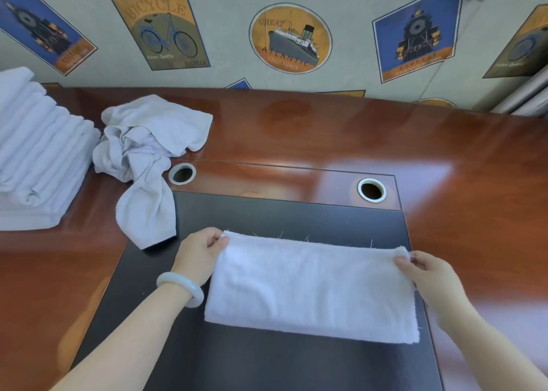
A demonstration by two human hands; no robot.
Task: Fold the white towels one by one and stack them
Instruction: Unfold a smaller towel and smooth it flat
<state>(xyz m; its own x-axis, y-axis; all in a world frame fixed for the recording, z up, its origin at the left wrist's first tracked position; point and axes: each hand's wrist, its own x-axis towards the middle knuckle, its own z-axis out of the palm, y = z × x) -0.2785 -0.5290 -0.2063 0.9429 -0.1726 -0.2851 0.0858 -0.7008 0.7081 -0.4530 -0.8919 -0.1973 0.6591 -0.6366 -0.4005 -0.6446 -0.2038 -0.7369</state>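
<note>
A white towel (311,284) lies folded in half on the dark desk pad (267,367), its long side running left to right. My left hand (201,254) pinches its far left corner. My right hand (430,275) pinches its far right corner. A crumpled heap of unfolded white towels (148,153) lies at the back left, one end hanging onto the pad. A tall stack of folded white towels (35,153) stands at the far left edge.
The pad sits on a glossy reddish-brown wooden desk (444,153). Two round cable holes (182,173) (372,190) lie behind the pad. A wall with printed posters rises behind the desk. A pale bangle (181,290) circles my left wrist.
</note>
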